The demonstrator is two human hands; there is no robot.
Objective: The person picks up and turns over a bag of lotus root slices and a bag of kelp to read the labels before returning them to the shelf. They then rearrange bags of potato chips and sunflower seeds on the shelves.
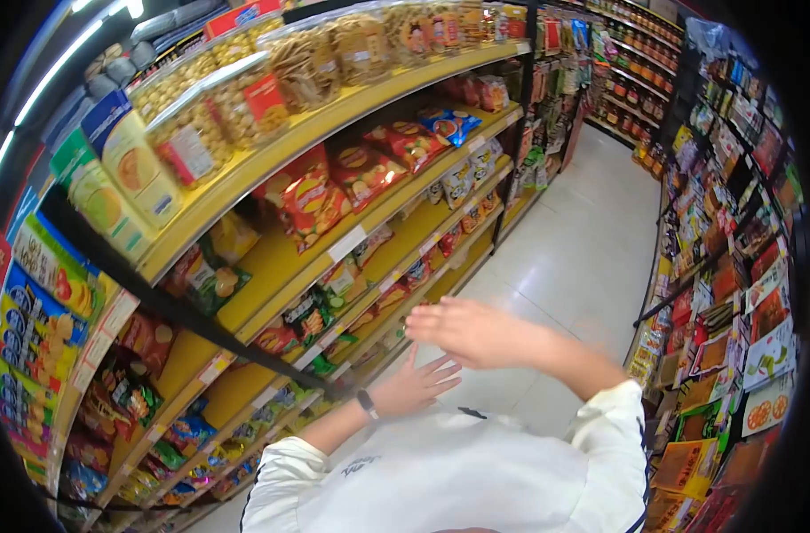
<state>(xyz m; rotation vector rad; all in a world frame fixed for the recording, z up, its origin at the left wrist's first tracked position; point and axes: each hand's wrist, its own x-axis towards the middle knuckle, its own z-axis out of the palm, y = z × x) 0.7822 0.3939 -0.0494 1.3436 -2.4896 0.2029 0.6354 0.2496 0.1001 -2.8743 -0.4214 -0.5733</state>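
Note:
My left hand [414, 385] is held in front of my white shirt, its fingers apart and nothing in it. A dark band is on that wrist. Above and to the right of it, my right hand [458, 330] is stretched out flat, slightly blurred, and holds nothing. The hands are close together; whether they touch is unclear. Beyond them on the left stands a yellow shelf unit [272, 293] with red chip bags [312, 200], a blue bag [449, 124] and green bags [341, 282].
Clear tubs of snacks [298, 67] line the top shelf. A black strap [201, 324] crosses the shelves at left. The tiled aisle floor [556, 240] runs ahead, with packed shelves [707, 355] on the right and jars [631, 93] at the far end.

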